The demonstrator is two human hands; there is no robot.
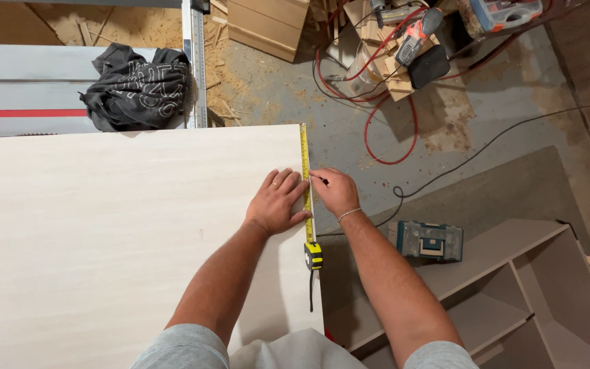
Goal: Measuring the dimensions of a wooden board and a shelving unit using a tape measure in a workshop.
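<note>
Hanging just off the near end of the blade, the tape measure's yellow-and-black case (313,255) sat at the right edge of the pale board (104,239), its wrist strap dangling below. The yellow tape blade (304,164) ran from it along that edge, away from the person, to the board's far corner. The left hand (278,203) lay flat and spread on the board — fingers released, gripping nothing, its fingertips pressing the blade down. Just beside it, the right hand (336,193) was pinched shut on a thin dark pencil (319,180), whose tip met the blade at the board's edge.

To the right, on the floor, stood a blue-grey tool case (426,240) beside an open cabinet carcass (513,287). Farther off, a dark crumpled garment (136,87) lay on a grey bench, and a red cable (394,123) looped through sawdust — near a power tool (414,34).
</note>
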